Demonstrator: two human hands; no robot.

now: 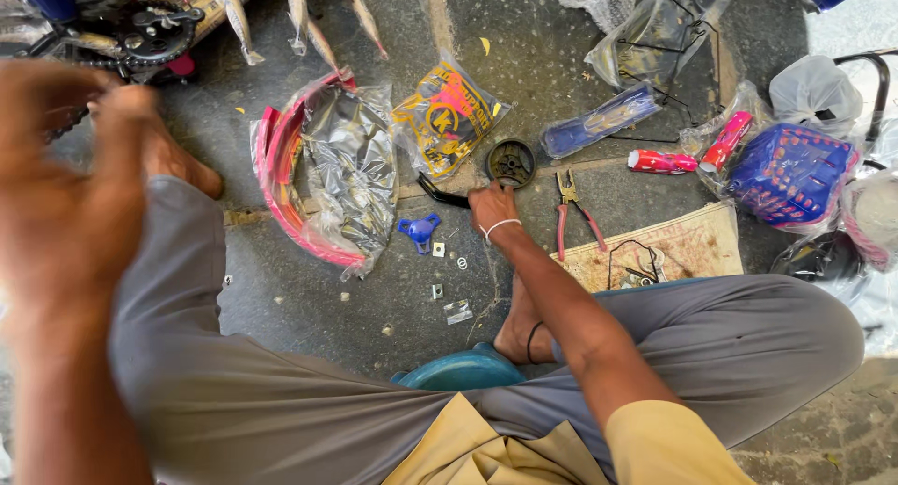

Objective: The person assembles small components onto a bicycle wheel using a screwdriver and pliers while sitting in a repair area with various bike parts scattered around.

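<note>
The right hand [493, 207] reaches down to the floor [309, 298], fingers at a black crank [444, 194] just beside a black disc [512, 162] — pliers [572, 209] lie near. The left hand [65, 195] is raised close to the camera — blurred, holding nothing visible.

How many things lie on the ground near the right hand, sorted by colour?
Blue: 2, the small bracket and the long wrapped part.
Red: 2, the pliers and the wrapped grip.
Black: 1, the round disc beside the right hand.
Total: 5.

Crinkly glossy plastic wrap [355, 167] covers pink fenders [281, 190]; rough matt stone floor [309, 298].
</note>
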